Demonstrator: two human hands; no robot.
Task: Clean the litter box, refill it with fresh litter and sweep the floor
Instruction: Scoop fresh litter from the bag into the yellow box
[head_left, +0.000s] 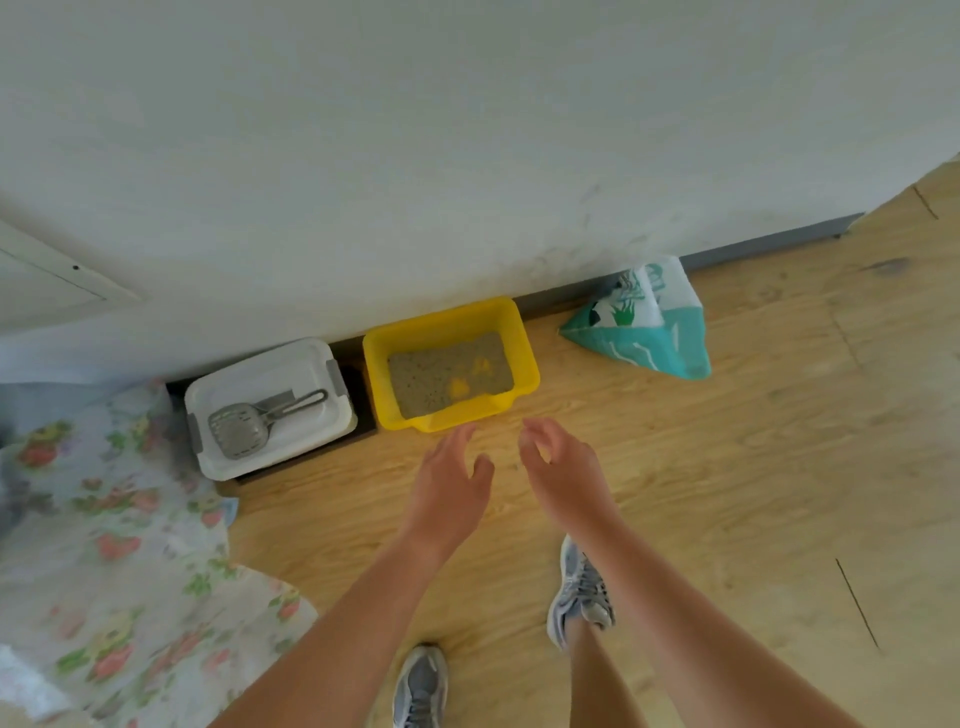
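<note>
A yellow litter box (524, 358) sits on the wooden floor against the wall, holding a thin layer of grey litter (441, 376) with bare yellow patches. A grey slotted scoop (249, 423) lies on the lid of a white bin (311, 364) to its left. A teal and white litter bag (649, 327) leans at the wall on the right. My left hand (452, 483) and my right hand (558, 467) are stretched out just short of the box's near rim, both with fingers apart and holding nothing.
A floral cloth (114, 545) covers something low at the left. My two grey sneakers (582, 592) stand on the wooden floor (779, 467). A white wall with a dark baseboard (769, 241) runs behind everything.
</note>
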